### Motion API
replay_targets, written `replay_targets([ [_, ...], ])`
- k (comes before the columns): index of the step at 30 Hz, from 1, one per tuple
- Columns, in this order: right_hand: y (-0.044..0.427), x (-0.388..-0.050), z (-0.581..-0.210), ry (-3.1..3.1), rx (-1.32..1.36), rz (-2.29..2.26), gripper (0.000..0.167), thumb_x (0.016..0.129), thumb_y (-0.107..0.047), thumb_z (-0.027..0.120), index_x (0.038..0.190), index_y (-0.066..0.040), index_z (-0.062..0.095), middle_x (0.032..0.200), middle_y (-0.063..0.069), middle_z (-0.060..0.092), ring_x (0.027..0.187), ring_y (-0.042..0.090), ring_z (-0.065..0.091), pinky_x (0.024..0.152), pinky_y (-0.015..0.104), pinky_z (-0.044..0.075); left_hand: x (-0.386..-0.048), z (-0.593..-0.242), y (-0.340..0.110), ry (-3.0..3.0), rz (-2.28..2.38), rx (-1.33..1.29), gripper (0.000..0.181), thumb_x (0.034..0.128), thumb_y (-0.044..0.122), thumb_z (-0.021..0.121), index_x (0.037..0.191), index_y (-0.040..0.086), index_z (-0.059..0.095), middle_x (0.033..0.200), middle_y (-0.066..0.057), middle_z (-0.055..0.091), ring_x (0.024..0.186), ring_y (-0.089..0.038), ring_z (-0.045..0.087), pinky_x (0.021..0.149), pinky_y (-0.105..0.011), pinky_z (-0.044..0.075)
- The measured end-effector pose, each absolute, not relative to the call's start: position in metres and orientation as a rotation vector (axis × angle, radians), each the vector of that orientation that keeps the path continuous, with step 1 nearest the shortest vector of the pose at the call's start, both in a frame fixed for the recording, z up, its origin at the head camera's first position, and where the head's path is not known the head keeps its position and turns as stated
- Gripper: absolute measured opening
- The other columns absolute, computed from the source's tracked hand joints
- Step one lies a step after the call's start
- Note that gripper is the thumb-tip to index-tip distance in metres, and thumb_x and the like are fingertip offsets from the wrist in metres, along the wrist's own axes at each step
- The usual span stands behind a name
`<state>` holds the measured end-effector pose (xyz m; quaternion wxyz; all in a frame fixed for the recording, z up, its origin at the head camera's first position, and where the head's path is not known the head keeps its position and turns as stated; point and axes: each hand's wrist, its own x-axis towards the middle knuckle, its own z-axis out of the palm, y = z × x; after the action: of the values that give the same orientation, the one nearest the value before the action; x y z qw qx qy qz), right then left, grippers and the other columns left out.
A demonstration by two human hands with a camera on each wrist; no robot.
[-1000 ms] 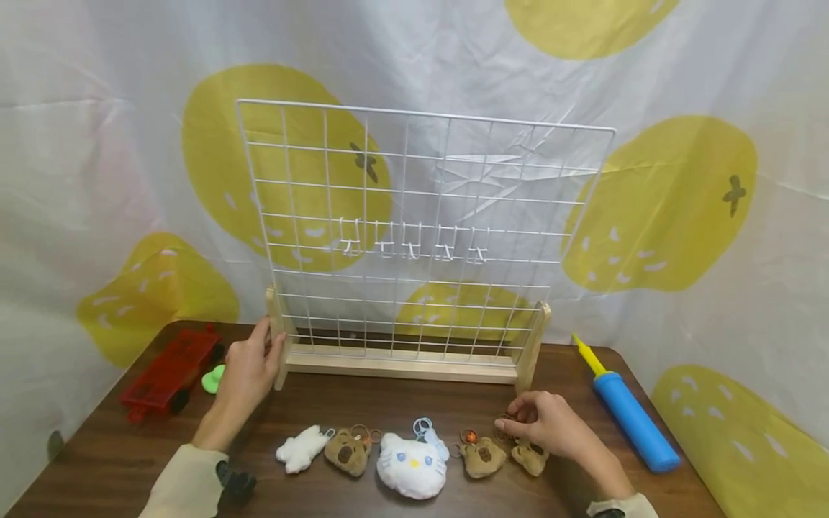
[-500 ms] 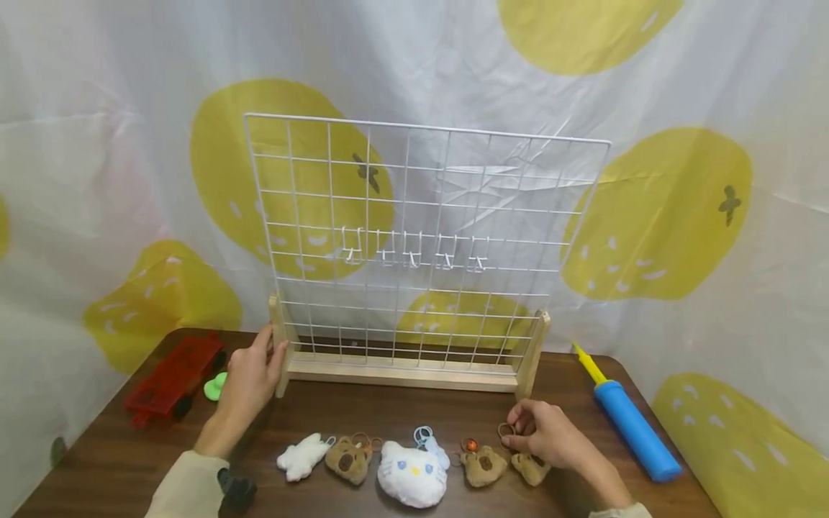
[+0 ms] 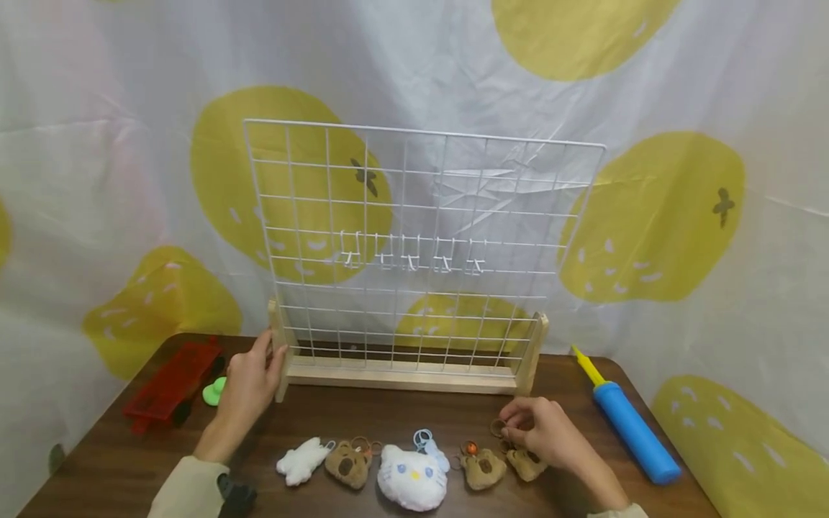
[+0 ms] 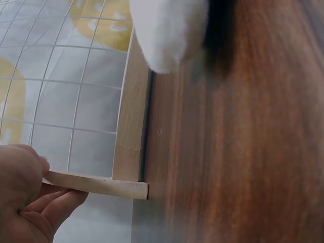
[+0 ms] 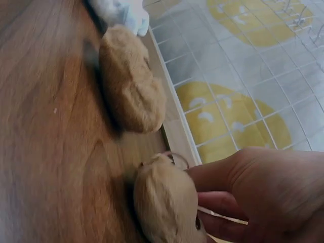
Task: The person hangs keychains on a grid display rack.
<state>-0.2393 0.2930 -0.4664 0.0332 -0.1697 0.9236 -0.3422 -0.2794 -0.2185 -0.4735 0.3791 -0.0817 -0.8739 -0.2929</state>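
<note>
Tabletop (image 3: 401,414) below, left grip (image 3: 248,380) clasps upright post (image 4: 106,186), right grip (image 3: 544,429) pinches forward-pointing ring (image 3: 494,430).

A curtained-off indoor nook: white cloth with yellow fruit print (image 3: 447,72) hangs beyond the fingers (image 3: 520,407) and to both sides, around the wood-grain counter (image 3: 388,411) beneath them.

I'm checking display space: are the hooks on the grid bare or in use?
Bare. In the head view, all five hooks on the grid show with nothing hanging from them.
</note>
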Motion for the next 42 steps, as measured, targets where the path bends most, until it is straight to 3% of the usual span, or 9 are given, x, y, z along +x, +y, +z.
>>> replay_targets([
  [8, 0.282, -0.244, -0.448, 2.955, -0.356, -1.214, 0.008, 0.096, -0.02, 0.085, 0.103, -0.017, 0.082, 0.093, -0.004, 0.082, 0.084, 0.009, 0.076, 0.07, 0.025, 0.058, -0.28, -0.475, -0.219, -2.243, -0.761, -0.205, 0.021, 0.1016, 0.009, 0.076, 0.118, 0.001, 0.065, 0.084, -0.023, 0.077, 0.067, -0.047, 0.075, 0.06, -0.062, 0.057],
  [19, 0.26, -0.243, -0.4, 3.14, -0.26, -1.596, 0.022, 0.1, -0.038, 0.08, 0.113, -0.02, 0.082, 0.098, -0.001, 0.084, 0.092, 0.005, 0.076, 0.082, 0.024, 0.058, -0.28, -0.472, -0.22, -2.218, -0.735, -0.192, 0.023, 0.1011, 0.011, 0.077, 0.12, 0.004, 0.066, 0.077, -0.02, 0.073, 0.064, -0.047, 0.072, 0.056, -0.061, 0.054],
  [23, 0.252, -0.239, -0.381, 3.095, -0.269, -1.82, 0.023, 0.1, -0.036, 0.081, 0.111, -0.017, 0.082, 0.099, 0.004, 0.085, 0.09, 0.006, 0.077, 0.081, 0.022, 0.057, -0.28, -0.471, -0.22, -2.224, -0.727, -0.195, 0.026, 0.1015, 0.011, 0.076, 0.123, 0.003, 0.065, 0.08, -0.022, 0.075, 0.064, -0.046, 0.073, 0.057, -0.061, 0.055],
  [29, 0.241, -0.238, -0.364, 3.001, -0.403, -2.114, 0.017, 0.1, -0.021, 0.081, 0.113, -0.009, 0.082, 0.097, 0.01, 0.084, 0.087, 0.015, 0.08, 0.08, 0.021, 0.059, -0.279, -0.472, -0.22, -2.242, -0.742, -0.188, 0.024, 0.102, 0.011, 0.075, 0.122, 0.004, 0.065, 0.079, -0.02, 0.075, 0.064, -0.045, 0.072, 0.058, -0.062, 0.054],
  [37, 0.225, -0.246, -0.356, 2.914, -0.387, -2.344, 0.015, 0.099, -0.019, 0.082, 0.111, -0.008, 0.082, 0.092, 0.003, 0.084, 0.08, 0.012, 0.078, 0.07, 0.023, 0.059, -0.28, -0.471, -0.221, -2.218, -0.717, -0.209, 0.024, 0.1004, 0.01, 0.077, 0.119, 0.003, 0.065, 0.071, -0.016, 0.07, 0.059, -0.041, 0.069, 0.055, -0.059, 0.053],
  [42, 0.214, -0.254, -0.344, 2.894, -0.481, -2.415, 0.016, 0.099, -0.017, 0.082, 0.111, -0.007, 0.082, 0.095, 0.005, 0.085, 0.082, 0.013, 0.079, 0.07, 0.021, 0.057, -0.28, -0.472, -0.22, -2.22, -0.732, -0.208, 0.024, 0.1003, 0.011, 0.078, 0.119, 0.004, 0.065, 0.072, -0.015, 0.071, 0.059, -0.038, 0.07, 0.053, -0.057, 0.053],
])
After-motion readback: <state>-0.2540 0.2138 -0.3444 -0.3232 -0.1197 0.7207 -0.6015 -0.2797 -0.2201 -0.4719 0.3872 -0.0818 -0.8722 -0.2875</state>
